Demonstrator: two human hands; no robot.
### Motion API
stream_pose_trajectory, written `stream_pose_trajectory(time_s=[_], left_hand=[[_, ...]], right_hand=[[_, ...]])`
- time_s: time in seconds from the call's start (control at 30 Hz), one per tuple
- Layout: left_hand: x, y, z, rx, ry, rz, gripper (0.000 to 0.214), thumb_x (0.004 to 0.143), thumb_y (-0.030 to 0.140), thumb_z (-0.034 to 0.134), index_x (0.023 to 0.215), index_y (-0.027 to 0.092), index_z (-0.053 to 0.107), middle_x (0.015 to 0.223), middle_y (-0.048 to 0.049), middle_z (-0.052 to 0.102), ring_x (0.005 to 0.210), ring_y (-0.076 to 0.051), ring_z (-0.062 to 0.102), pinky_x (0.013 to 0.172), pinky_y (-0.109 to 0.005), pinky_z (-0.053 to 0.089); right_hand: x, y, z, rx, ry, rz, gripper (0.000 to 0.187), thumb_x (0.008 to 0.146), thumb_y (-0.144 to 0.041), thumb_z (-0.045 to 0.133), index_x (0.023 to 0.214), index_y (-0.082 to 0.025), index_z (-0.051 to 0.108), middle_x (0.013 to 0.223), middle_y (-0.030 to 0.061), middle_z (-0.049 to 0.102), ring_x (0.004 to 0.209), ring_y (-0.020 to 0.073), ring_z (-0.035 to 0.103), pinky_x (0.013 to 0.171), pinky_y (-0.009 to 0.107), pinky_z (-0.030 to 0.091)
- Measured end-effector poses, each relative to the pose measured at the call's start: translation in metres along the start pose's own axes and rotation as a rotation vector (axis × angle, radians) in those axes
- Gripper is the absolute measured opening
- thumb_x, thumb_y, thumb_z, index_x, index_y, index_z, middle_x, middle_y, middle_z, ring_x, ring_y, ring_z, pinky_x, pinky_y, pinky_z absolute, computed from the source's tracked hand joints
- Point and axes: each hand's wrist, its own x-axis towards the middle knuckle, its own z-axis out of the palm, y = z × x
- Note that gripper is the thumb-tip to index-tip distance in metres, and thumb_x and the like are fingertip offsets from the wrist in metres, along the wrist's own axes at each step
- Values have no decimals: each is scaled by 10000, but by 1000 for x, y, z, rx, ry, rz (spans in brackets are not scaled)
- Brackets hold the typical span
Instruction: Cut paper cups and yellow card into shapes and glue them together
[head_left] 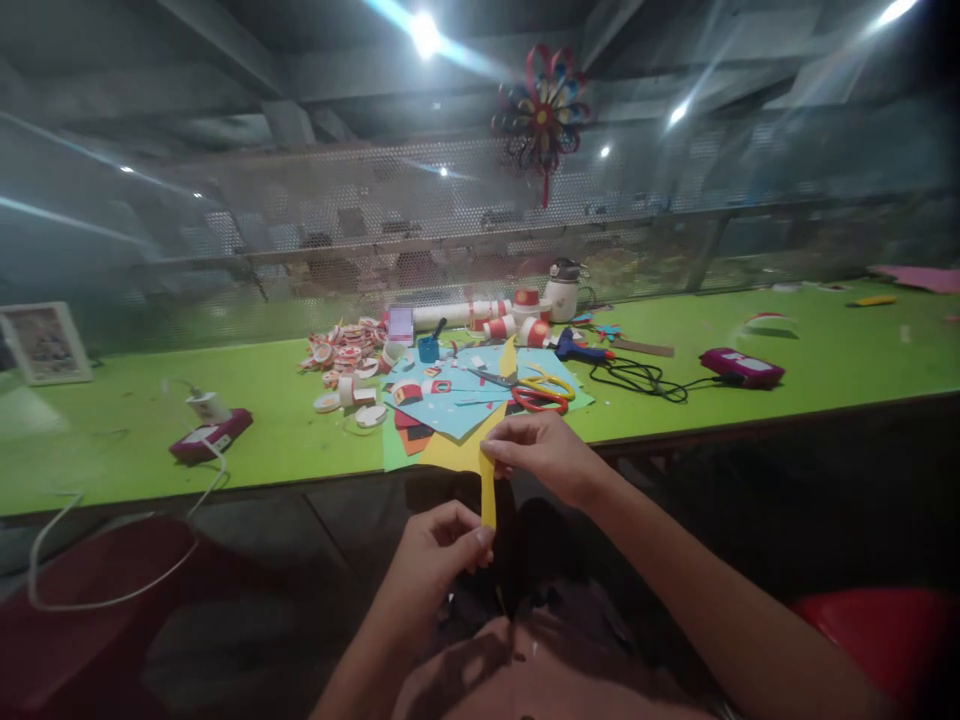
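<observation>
Yellow paper strip [488, 497] sits between my hands, its long axis running near to far, the far end leaning slightly left. My left hand [442, 545] pinches the near end; my right hand [547, 455] pinches the far end. I hold it just off the near edge of the green table [270, 420], over the dark gap before my lap, with open room to either side.

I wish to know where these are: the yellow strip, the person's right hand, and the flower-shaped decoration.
Yellow strip [488, 491]: head view, middle of its length.
Right hand [550, 456]: head view, middle of the hand.
Flower-shaped decoration [541, 117]: head view, its yellow centre.
</observation>
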Motion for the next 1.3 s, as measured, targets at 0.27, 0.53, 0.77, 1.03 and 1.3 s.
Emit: stream_pose_trajectory(time_s=[0.27, 0.53, 0.77, 1.03, 1.3], left_hand=[[-19, 16, -6, -173, -8, 49, 147, 688, 246, 654, 686, 101, 630, 611, -47, 624, 552, -104, 484, 557, -220, 351], [-1, 24, -8, -58, 110, 158, 375, 696, 469, 671, 625, 105, 617, 537, -24, 556, 515, -102, 469, 539, -227, 368], [12, 4, -2, -54, 117, 193, 491, 614, 610, 677, 585, 131, 571, 474, 12, 486, 436, -84, 422, 471, -225, 321], [17, -9, 2, -29, 76, 183, 529, 583, 660, 665, 588, 156, 504, 451, 26, 466, 409, -65, 371, 443, -219, 272], [-1, -6, 14, -63, 65, 35, 437, 582, 535, 731, 589, 132, 562, 481, -18, 587, 421, -82, 469, 453, -209, 318]], right_hand=[[5, -3, 11, -27, -61, 6, 277, 765, -390, 641, 697, -121, 633, 571, -14, 591, 529, 92, 508, 550, 236, 401], [-4, -6, 26, -203, -126, -34, 237, 795, -321, 607, 666, -121, 603, 549, -32, 522, 528, 101, 467, 519, 223, 356], [-9, 17, 22, -237, -146, -16, 310, 801, -420, 587, 696, -130, 602, 608, -14, 537, 583, 127, 478, 557, 239, 373], [-22, 15, 21, -541, 5, -148, 256, 835, -352, 520, 658, -173, 568, 657, 22, 591, 646, 173, 541, 611, 277, 408], [-26, -17, 7, -520, 128, -225, 241, 839, -328, 543, 657, -175, 583, 624, -2, 553, 609, 147, 500, 567, 263, 389]])
